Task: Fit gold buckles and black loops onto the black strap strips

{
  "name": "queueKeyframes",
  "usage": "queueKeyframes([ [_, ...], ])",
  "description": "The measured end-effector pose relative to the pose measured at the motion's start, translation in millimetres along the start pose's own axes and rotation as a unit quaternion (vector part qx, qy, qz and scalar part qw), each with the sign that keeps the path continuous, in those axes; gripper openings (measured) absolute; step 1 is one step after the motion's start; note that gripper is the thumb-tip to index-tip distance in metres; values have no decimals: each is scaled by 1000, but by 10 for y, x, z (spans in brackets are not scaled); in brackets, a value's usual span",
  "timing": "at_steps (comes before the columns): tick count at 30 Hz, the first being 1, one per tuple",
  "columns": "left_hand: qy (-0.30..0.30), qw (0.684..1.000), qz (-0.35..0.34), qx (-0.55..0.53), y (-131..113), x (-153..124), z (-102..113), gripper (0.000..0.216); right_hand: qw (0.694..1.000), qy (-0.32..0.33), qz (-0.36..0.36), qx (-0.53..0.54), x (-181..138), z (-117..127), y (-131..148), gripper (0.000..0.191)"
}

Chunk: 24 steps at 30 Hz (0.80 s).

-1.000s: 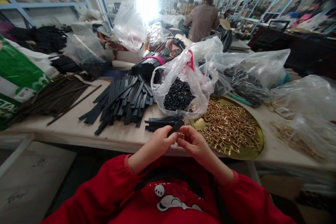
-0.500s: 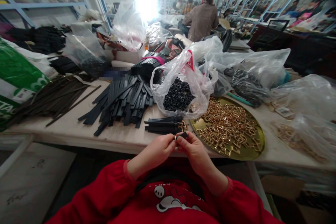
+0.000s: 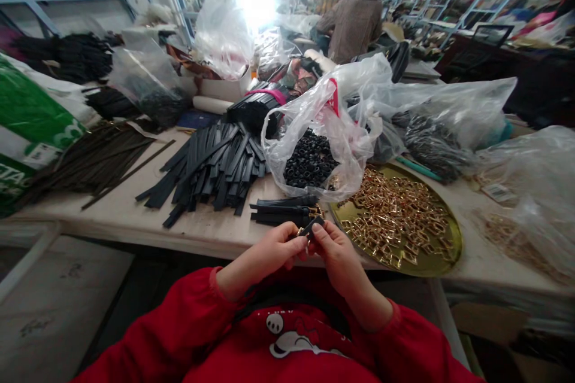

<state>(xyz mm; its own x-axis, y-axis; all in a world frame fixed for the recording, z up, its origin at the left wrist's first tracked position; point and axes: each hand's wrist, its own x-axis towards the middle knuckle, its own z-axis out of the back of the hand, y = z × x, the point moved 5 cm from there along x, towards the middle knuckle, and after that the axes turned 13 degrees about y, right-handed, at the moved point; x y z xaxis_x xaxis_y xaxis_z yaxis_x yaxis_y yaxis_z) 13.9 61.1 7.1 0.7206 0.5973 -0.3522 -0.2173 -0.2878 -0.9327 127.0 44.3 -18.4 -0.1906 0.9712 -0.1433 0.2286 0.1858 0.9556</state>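
Note:
Both hands meet above the table's front edge. My left hand (image 3: 286,245) is closed, pinching a small gold buckle (image 3: 300,231) between thumb and fingers. A short black strap (image 3: 311,227) runs from the buckle into my right hand (image 3: 331,242), whose thumb and fingers grip it. The lower part of the strap is hidden by my fingers. Just beyond my hands lie several black straps with gold buckles (image 3: 283,212). To the right, a round gold tray (image 3: 453,251) holds a heap of gold buckles (image 3: 399,212). Small black loops (image 3: 309,158) fill an open clear plastic bag (image 3: 359,167).
Loose black straps (image 3: 215,161) are piled left of centre, and dark brown strips (image 3: 103,161) lie farther left beside a green and white bag (image 3: 31,125). Clear bags of parts (image 3: 530,203) stand at the right. A co-worker (image 3: 353,24) sits at the back, facing away.
The strap in my right hand has tilted upward, and my fingers have shifted on it and the buckle. The whole view has moved slightly.

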Motion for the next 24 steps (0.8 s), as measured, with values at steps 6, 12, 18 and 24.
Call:
queueKeyframes([
  [6,-9,998,-3,-63,19,15,29,23,991,-19,39,-130,30,22,62,29],
  [12,-21,996,-6,-87,20,22,14,25,926,-102,134,-339,-57,36,215,22],
  [18,-36,995,-30,-84,-44,-5,-25,24,942,-85,125,-301,-46,33,290,23],
  [24,-38,994,-36,-95,-80,-7,-39,20,963,-64,90,-245,-12,26,229,28],
])
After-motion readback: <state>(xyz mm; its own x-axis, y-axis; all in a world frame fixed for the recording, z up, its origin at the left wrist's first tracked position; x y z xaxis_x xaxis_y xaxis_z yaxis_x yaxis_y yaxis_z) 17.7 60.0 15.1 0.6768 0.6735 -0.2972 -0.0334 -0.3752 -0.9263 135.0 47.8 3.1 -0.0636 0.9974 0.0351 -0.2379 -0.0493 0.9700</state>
